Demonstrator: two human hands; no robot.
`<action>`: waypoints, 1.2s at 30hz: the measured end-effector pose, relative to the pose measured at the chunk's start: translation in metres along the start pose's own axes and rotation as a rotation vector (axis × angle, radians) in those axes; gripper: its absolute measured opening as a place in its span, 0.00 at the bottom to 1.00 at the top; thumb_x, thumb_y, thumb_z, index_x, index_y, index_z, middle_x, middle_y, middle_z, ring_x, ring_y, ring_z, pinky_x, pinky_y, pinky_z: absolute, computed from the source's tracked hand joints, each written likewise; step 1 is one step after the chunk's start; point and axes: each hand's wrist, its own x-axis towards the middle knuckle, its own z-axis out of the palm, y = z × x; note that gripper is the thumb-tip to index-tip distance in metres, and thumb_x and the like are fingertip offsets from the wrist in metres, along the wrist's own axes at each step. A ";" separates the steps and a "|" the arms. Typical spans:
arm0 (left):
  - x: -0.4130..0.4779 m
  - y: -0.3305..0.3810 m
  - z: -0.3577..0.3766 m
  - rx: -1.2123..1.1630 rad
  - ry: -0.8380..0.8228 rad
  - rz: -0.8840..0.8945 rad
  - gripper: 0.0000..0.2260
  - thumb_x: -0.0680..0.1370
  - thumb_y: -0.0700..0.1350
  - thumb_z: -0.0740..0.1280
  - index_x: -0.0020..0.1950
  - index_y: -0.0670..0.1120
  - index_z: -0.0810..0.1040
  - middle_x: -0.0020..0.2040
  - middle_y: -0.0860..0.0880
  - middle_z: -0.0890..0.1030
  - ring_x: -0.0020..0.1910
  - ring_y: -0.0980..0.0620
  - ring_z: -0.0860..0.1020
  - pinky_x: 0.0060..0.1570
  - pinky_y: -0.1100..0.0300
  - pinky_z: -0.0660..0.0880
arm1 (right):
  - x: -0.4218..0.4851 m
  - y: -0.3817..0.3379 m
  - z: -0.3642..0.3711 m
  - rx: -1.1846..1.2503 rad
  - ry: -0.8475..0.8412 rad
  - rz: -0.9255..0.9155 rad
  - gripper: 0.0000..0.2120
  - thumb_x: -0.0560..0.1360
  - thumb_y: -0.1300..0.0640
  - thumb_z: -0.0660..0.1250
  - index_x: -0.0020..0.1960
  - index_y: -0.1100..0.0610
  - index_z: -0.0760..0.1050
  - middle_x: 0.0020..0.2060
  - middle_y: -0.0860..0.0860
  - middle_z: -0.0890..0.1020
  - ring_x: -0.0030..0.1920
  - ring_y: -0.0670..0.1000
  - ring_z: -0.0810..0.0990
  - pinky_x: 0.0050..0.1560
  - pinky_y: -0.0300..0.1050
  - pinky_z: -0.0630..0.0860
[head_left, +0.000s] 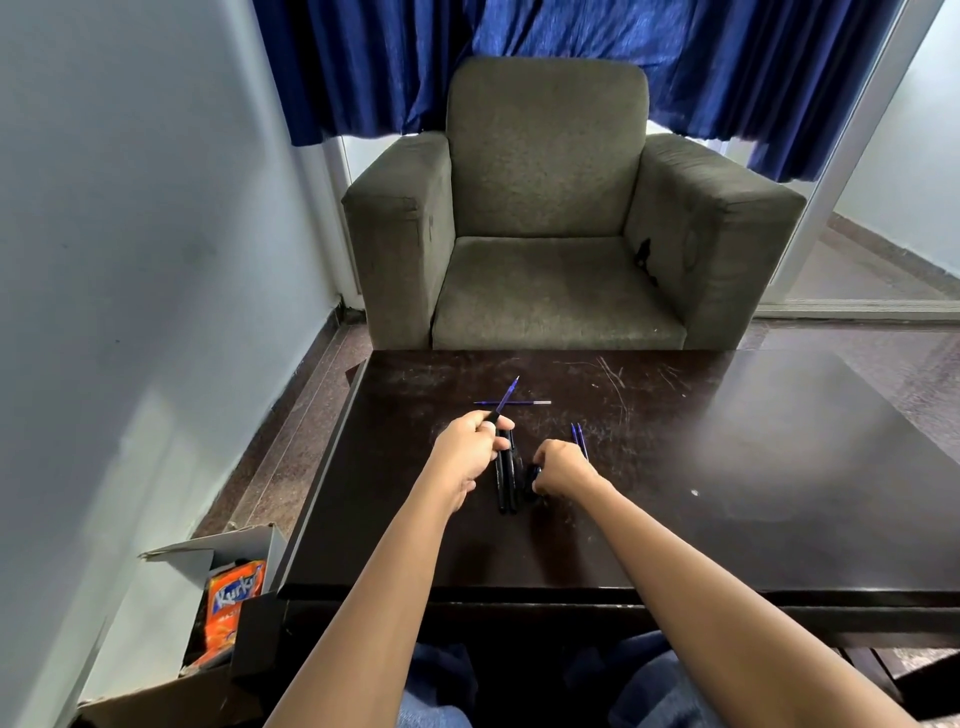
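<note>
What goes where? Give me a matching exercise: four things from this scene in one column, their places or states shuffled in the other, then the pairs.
Things
1. blue-tipped pen
2. lone refill
3. orange snack packet
4. armchair

Places or states
a. in the cardboard box on the floor
b. beyond the far edge of the table
c. gripped in the left hand, tip pointing away
d. lying flat on the table, crosswise

Pairs: 1-c, 2-d, 3-a, 4-b.
</note>
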 end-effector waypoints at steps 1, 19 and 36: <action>0.000 0.000 0.000 0.007 0.003 0.003 0.15 0.82 0.45 0.53 0.51 0.55 0.79 0.44 0.54 0.79 0.44 0.56 0.74 0.34 0.61 0.64 | -0.001 -0.001 -0.002 -0.003 -0.006 0.017 0.16 0.71 0.65 0.66 0.59 0.61 0.77 0.48 0.55 0.82 0.49 0.54 0.81 0.46 0.42 0.77; 0.006 -0.005 -0.001 0.121 0.057 0.108 0.15 0.83 0.42 0.53 0.57 0.48 0.79 0.47 0.52 0.79 0.35 0.61 0.72 0.32 0.66 0.65 | -0.031 -0.016 -0.077 1.136 0.384 -0.212 0.12 0.70 0.68 0.68 0.46 0.52 0.75 0.38 0.53 0.82 0.36 0.50 0.81 0.44 0.46 0.78; 0.005 -0.004 0.001 0.141 0.057 0.113 0.14 0.83 0.43 0.53 0.53 0.50 0.79 0.43 0.54 0.78 0.36 0.61 0.72 0.33 0.65 0.66 | -0.040 -0.027 -0.080 1.434 0.249 -0.265 0.10 0.74 0.70 0.67 0.50 0.58 0.73 0.44 0.59 0.80 0.41 0.53 0.83 0.50 0.49 0.82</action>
